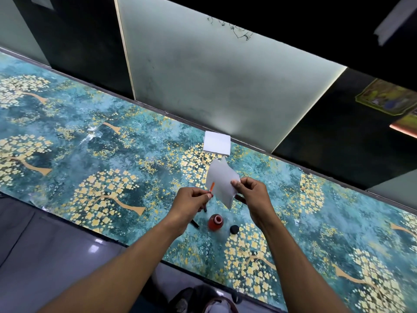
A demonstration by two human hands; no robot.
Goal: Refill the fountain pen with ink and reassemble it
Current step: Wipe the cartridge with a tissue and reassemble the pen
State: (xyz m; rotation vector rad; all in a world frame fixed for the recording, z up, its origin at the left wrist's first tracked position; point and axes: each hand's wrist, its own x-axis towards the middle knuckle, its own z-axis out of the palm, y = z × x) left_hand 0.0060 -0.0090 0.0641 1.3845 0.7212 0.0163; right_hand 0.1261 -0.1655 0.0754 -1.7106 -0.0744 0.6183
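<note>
My left hand (191,201) pinches a thin pen part (211,186) with an orange-red tip that points up and away. My right hand (251,192) holds a white tissue (222,180) by its edge, right beside that tip. Below my hands an open ink bottle (216,222) with red ink stands on the table, its black cap (234,229) lying just to its right. Two dark pen pieces lie on the table under my left hand, one short (205,209) and one longer (195,224); both are partly hidden.
A stack of white tissues (217,143) lies at the table's far edge near the wall panel. The long table (90,159) has a teal cover with gold trees. Its near edge (67,219) borders grey floor, and my shoe (214,301) shows below.
</note>
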